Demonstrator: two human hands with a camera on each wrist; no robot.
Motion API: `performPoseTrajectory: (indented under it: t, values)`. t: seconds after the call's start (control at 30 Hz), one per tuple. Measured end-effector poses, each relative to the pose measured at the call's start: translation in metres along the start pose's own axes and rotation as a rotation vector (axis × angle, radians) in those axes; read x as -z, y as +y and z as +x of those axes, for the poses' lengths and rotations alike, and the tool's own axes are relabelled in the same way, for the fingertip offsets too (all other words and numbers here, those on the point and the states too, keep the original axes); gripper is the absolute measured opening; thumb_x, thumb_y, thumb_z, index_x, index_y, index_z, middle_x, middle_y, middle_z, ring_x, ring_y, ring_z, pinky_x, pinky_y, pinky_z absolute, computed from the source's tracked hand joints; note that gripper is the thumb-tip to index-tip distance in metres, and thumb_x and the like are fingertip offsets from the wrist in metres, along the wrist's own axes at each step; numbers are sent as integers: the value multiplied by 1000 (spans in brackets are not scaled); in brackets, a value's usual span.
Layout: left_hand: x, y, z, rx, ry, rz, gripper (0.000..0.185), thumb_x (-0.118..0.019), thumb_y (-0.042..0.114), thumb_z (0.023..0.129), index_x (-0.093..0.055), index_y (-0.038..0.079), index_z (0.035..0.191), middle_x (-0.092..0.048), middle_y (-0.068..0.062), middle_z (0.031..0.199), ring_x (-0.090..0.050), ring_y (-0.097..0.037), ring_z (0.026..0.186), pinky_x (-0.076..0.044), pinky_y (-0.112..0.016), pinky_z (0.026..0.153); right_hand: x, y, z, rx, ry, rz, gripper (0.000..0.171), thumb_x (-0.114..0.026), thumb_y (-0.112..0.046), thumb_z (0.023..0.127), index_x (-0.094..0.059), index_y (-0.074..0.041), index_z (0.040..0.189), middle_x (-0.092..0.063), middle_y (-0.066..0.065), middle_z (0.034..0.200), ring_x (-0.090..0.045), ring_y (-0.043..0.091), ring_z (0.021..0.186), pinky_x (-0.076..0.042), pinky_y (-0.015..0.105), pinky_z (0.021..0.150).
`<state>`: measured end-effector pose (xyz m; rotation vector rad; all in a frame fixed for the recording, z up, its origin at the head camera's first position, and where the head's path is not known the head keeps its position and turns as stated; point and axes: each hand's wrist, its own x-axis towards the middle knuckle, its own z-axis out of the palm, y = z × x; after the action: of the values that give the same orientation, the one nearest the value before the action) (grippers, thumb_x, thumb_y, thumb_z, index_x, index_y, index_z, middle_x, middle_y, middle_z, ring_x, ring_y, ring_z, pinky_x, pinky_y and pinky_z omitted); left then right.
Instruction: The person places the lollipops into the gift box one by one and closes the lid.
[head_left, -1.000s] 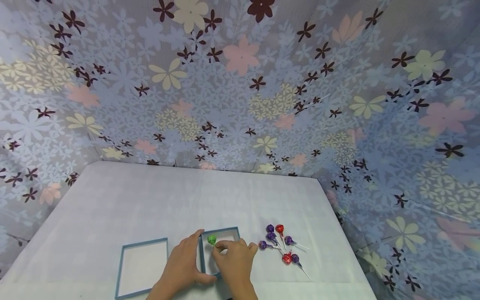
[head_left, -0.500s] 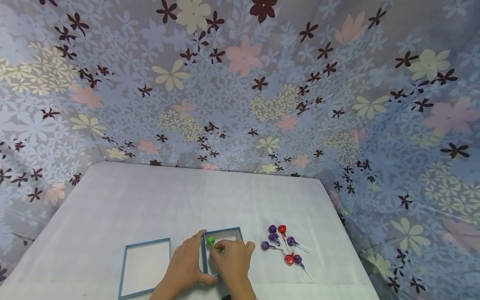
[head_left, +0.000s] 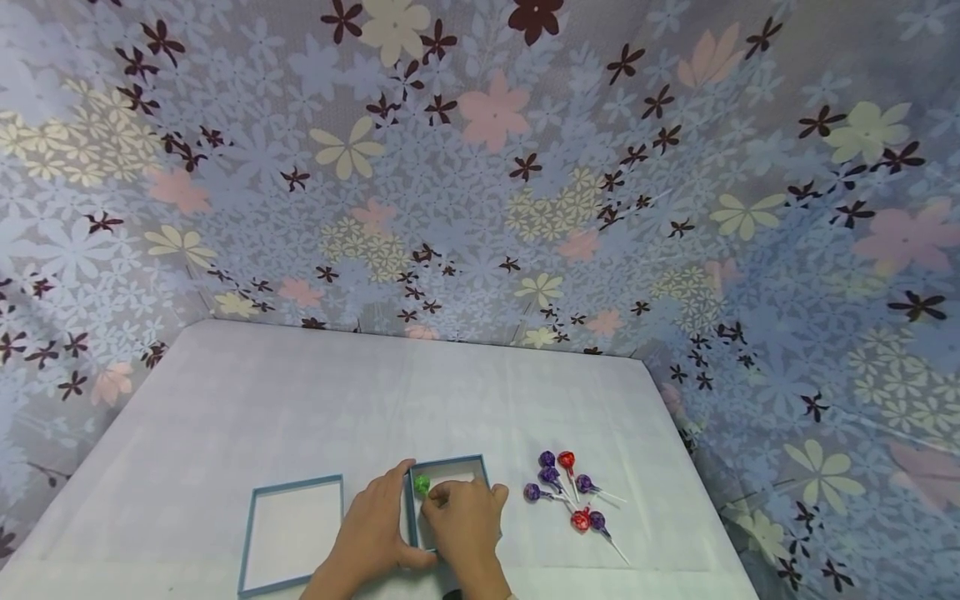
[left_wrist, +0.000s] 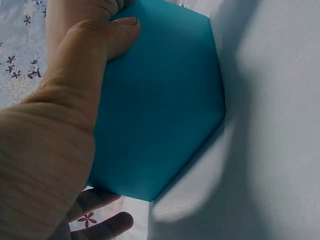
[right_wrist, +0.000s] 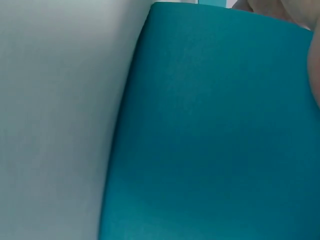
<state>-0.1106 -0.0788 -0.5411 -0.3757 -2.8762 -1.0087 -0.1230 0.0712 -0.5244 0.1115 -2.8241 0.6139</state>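
pinching green lollipop (head_left: 422,484) with right hand (head_left: 467,521), pressing thumb and finger nearly together, apparently on the stick just behind the candy end. seeing candy end inside blue box (head_left: 450,459), by far-left corner, just ahead and left of right fingertips. judging long axis as running roughly near-to-far, not seeing most of the stick under the fingers. gripping box with left hand (head_left: 367,529), spanning its left side, fingers to thumb; sitting farther from the lollipop than the right.
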Motion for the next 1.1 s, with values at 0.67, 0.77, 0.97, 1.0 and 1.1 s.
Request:
performPoseTrajectory:
  t: [0.67, 0.77, 0.97, 1.0, 1.1]
  values:
    - [-1, -2, 0, 10, -7, 7, 133, -81, 82, 45, -43, 5, 146, -65, -8, 122, -62, -23, 105, -54, -46, 86, -1, 0, 2, -27, -87, -34, 11, -81, -25, 74, -76, -29, 65, -67, -17, 62, -49, 8, 62, -27, 40, 72]
    - [-1, -1, 1, 10, -5, 11, 133, -82, 81, 45, -42, 5, 147, -65, -8, 123, -63, -22, 104, -54, -46, 87, 0, 0, 2, -25, -85, -45, 11, -81, -26, 75, -76, -28, 65, -68, -16, 63, -51, 9, 63, -27, 41, 72]
    - [1, 2, 1, 9, 0, 10, 132, -84, 78, 45, -42, 5, 146, -64, -8, 122, -62, -22, 104, -54, -46, 87, 1, 0, 3, -32, -107, -77, 12, -83, -29, 74, -76, -28, 64, -68, -15, 62, -51, 10, 62, -28, 41, 72]
    - [1, 3, 0, 10, -1, 6, 132, -84, 78, 45, -42, 5, 146, -64, -8, 122, -62, -23, 104, -54, -46, 87, 1, 0, 3, -32, -111, -82, 13, -84, -30, 74, -76, -28, 64, -68, -16, 62, -51, 10, 62, -28, 42, 72]
    - [2, 3, 0, 16, -6, -3, 132, -85, 78, 45, -42, 4, 147, -64, -8, 123, -62, -23, 104, -54, -47, 88, 0, -1, 3, -32, -117, -81, 13, -87, -32, 72, -76, -28, 65, -67, -16, 61, -50, 10, 61, -28, 42, 73]
